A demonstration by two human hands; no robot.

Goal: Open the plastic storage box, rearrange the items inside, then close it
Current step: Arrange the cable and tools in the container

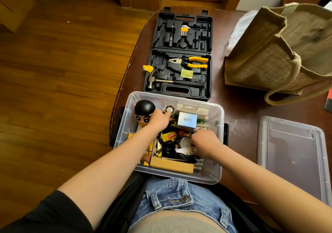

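Left hand [159, 118]: reaching into the far left of the plastic storage box [218, 164], fingers curled onto a small round white item [168, 109], beside a black-haired figurine [144, 112]. Grip or mere touch: cannot tell.

Right hand [204, 141]: lowered into the right centre of the box, fingers bent down among small white pieces [185, 150]. Item held, if any: hidden by the hand; cannot tell.

Between the 2 hands: a silvery box marked Q88 [186, 121], a yellow Carmex pack [169, 136], coiled black cable [175, 153]. Along the near wall: a wooden block [170, 166] and batteries [198, 164].

Box position: on the dark table [240, 107], near edge against the lap, open. Lid [294, 153]: flat on the table, well to the right, apart from the box.

Behind the box: an open black tool case [179, 53] with pliers [190, 62] and a hammer [165, 81]. Far right: a jute bag [280, 53].

Step in hand, judged: step 2, rearranging. Opening done; closing not yet begun.

Next move calls for: lifting loose small items clear of the cable to avoid snagging, seating everything below rim level, then fetching the lid with the right hand and aligning it over all 4 corners before pressing down the black side latches [116, 125].
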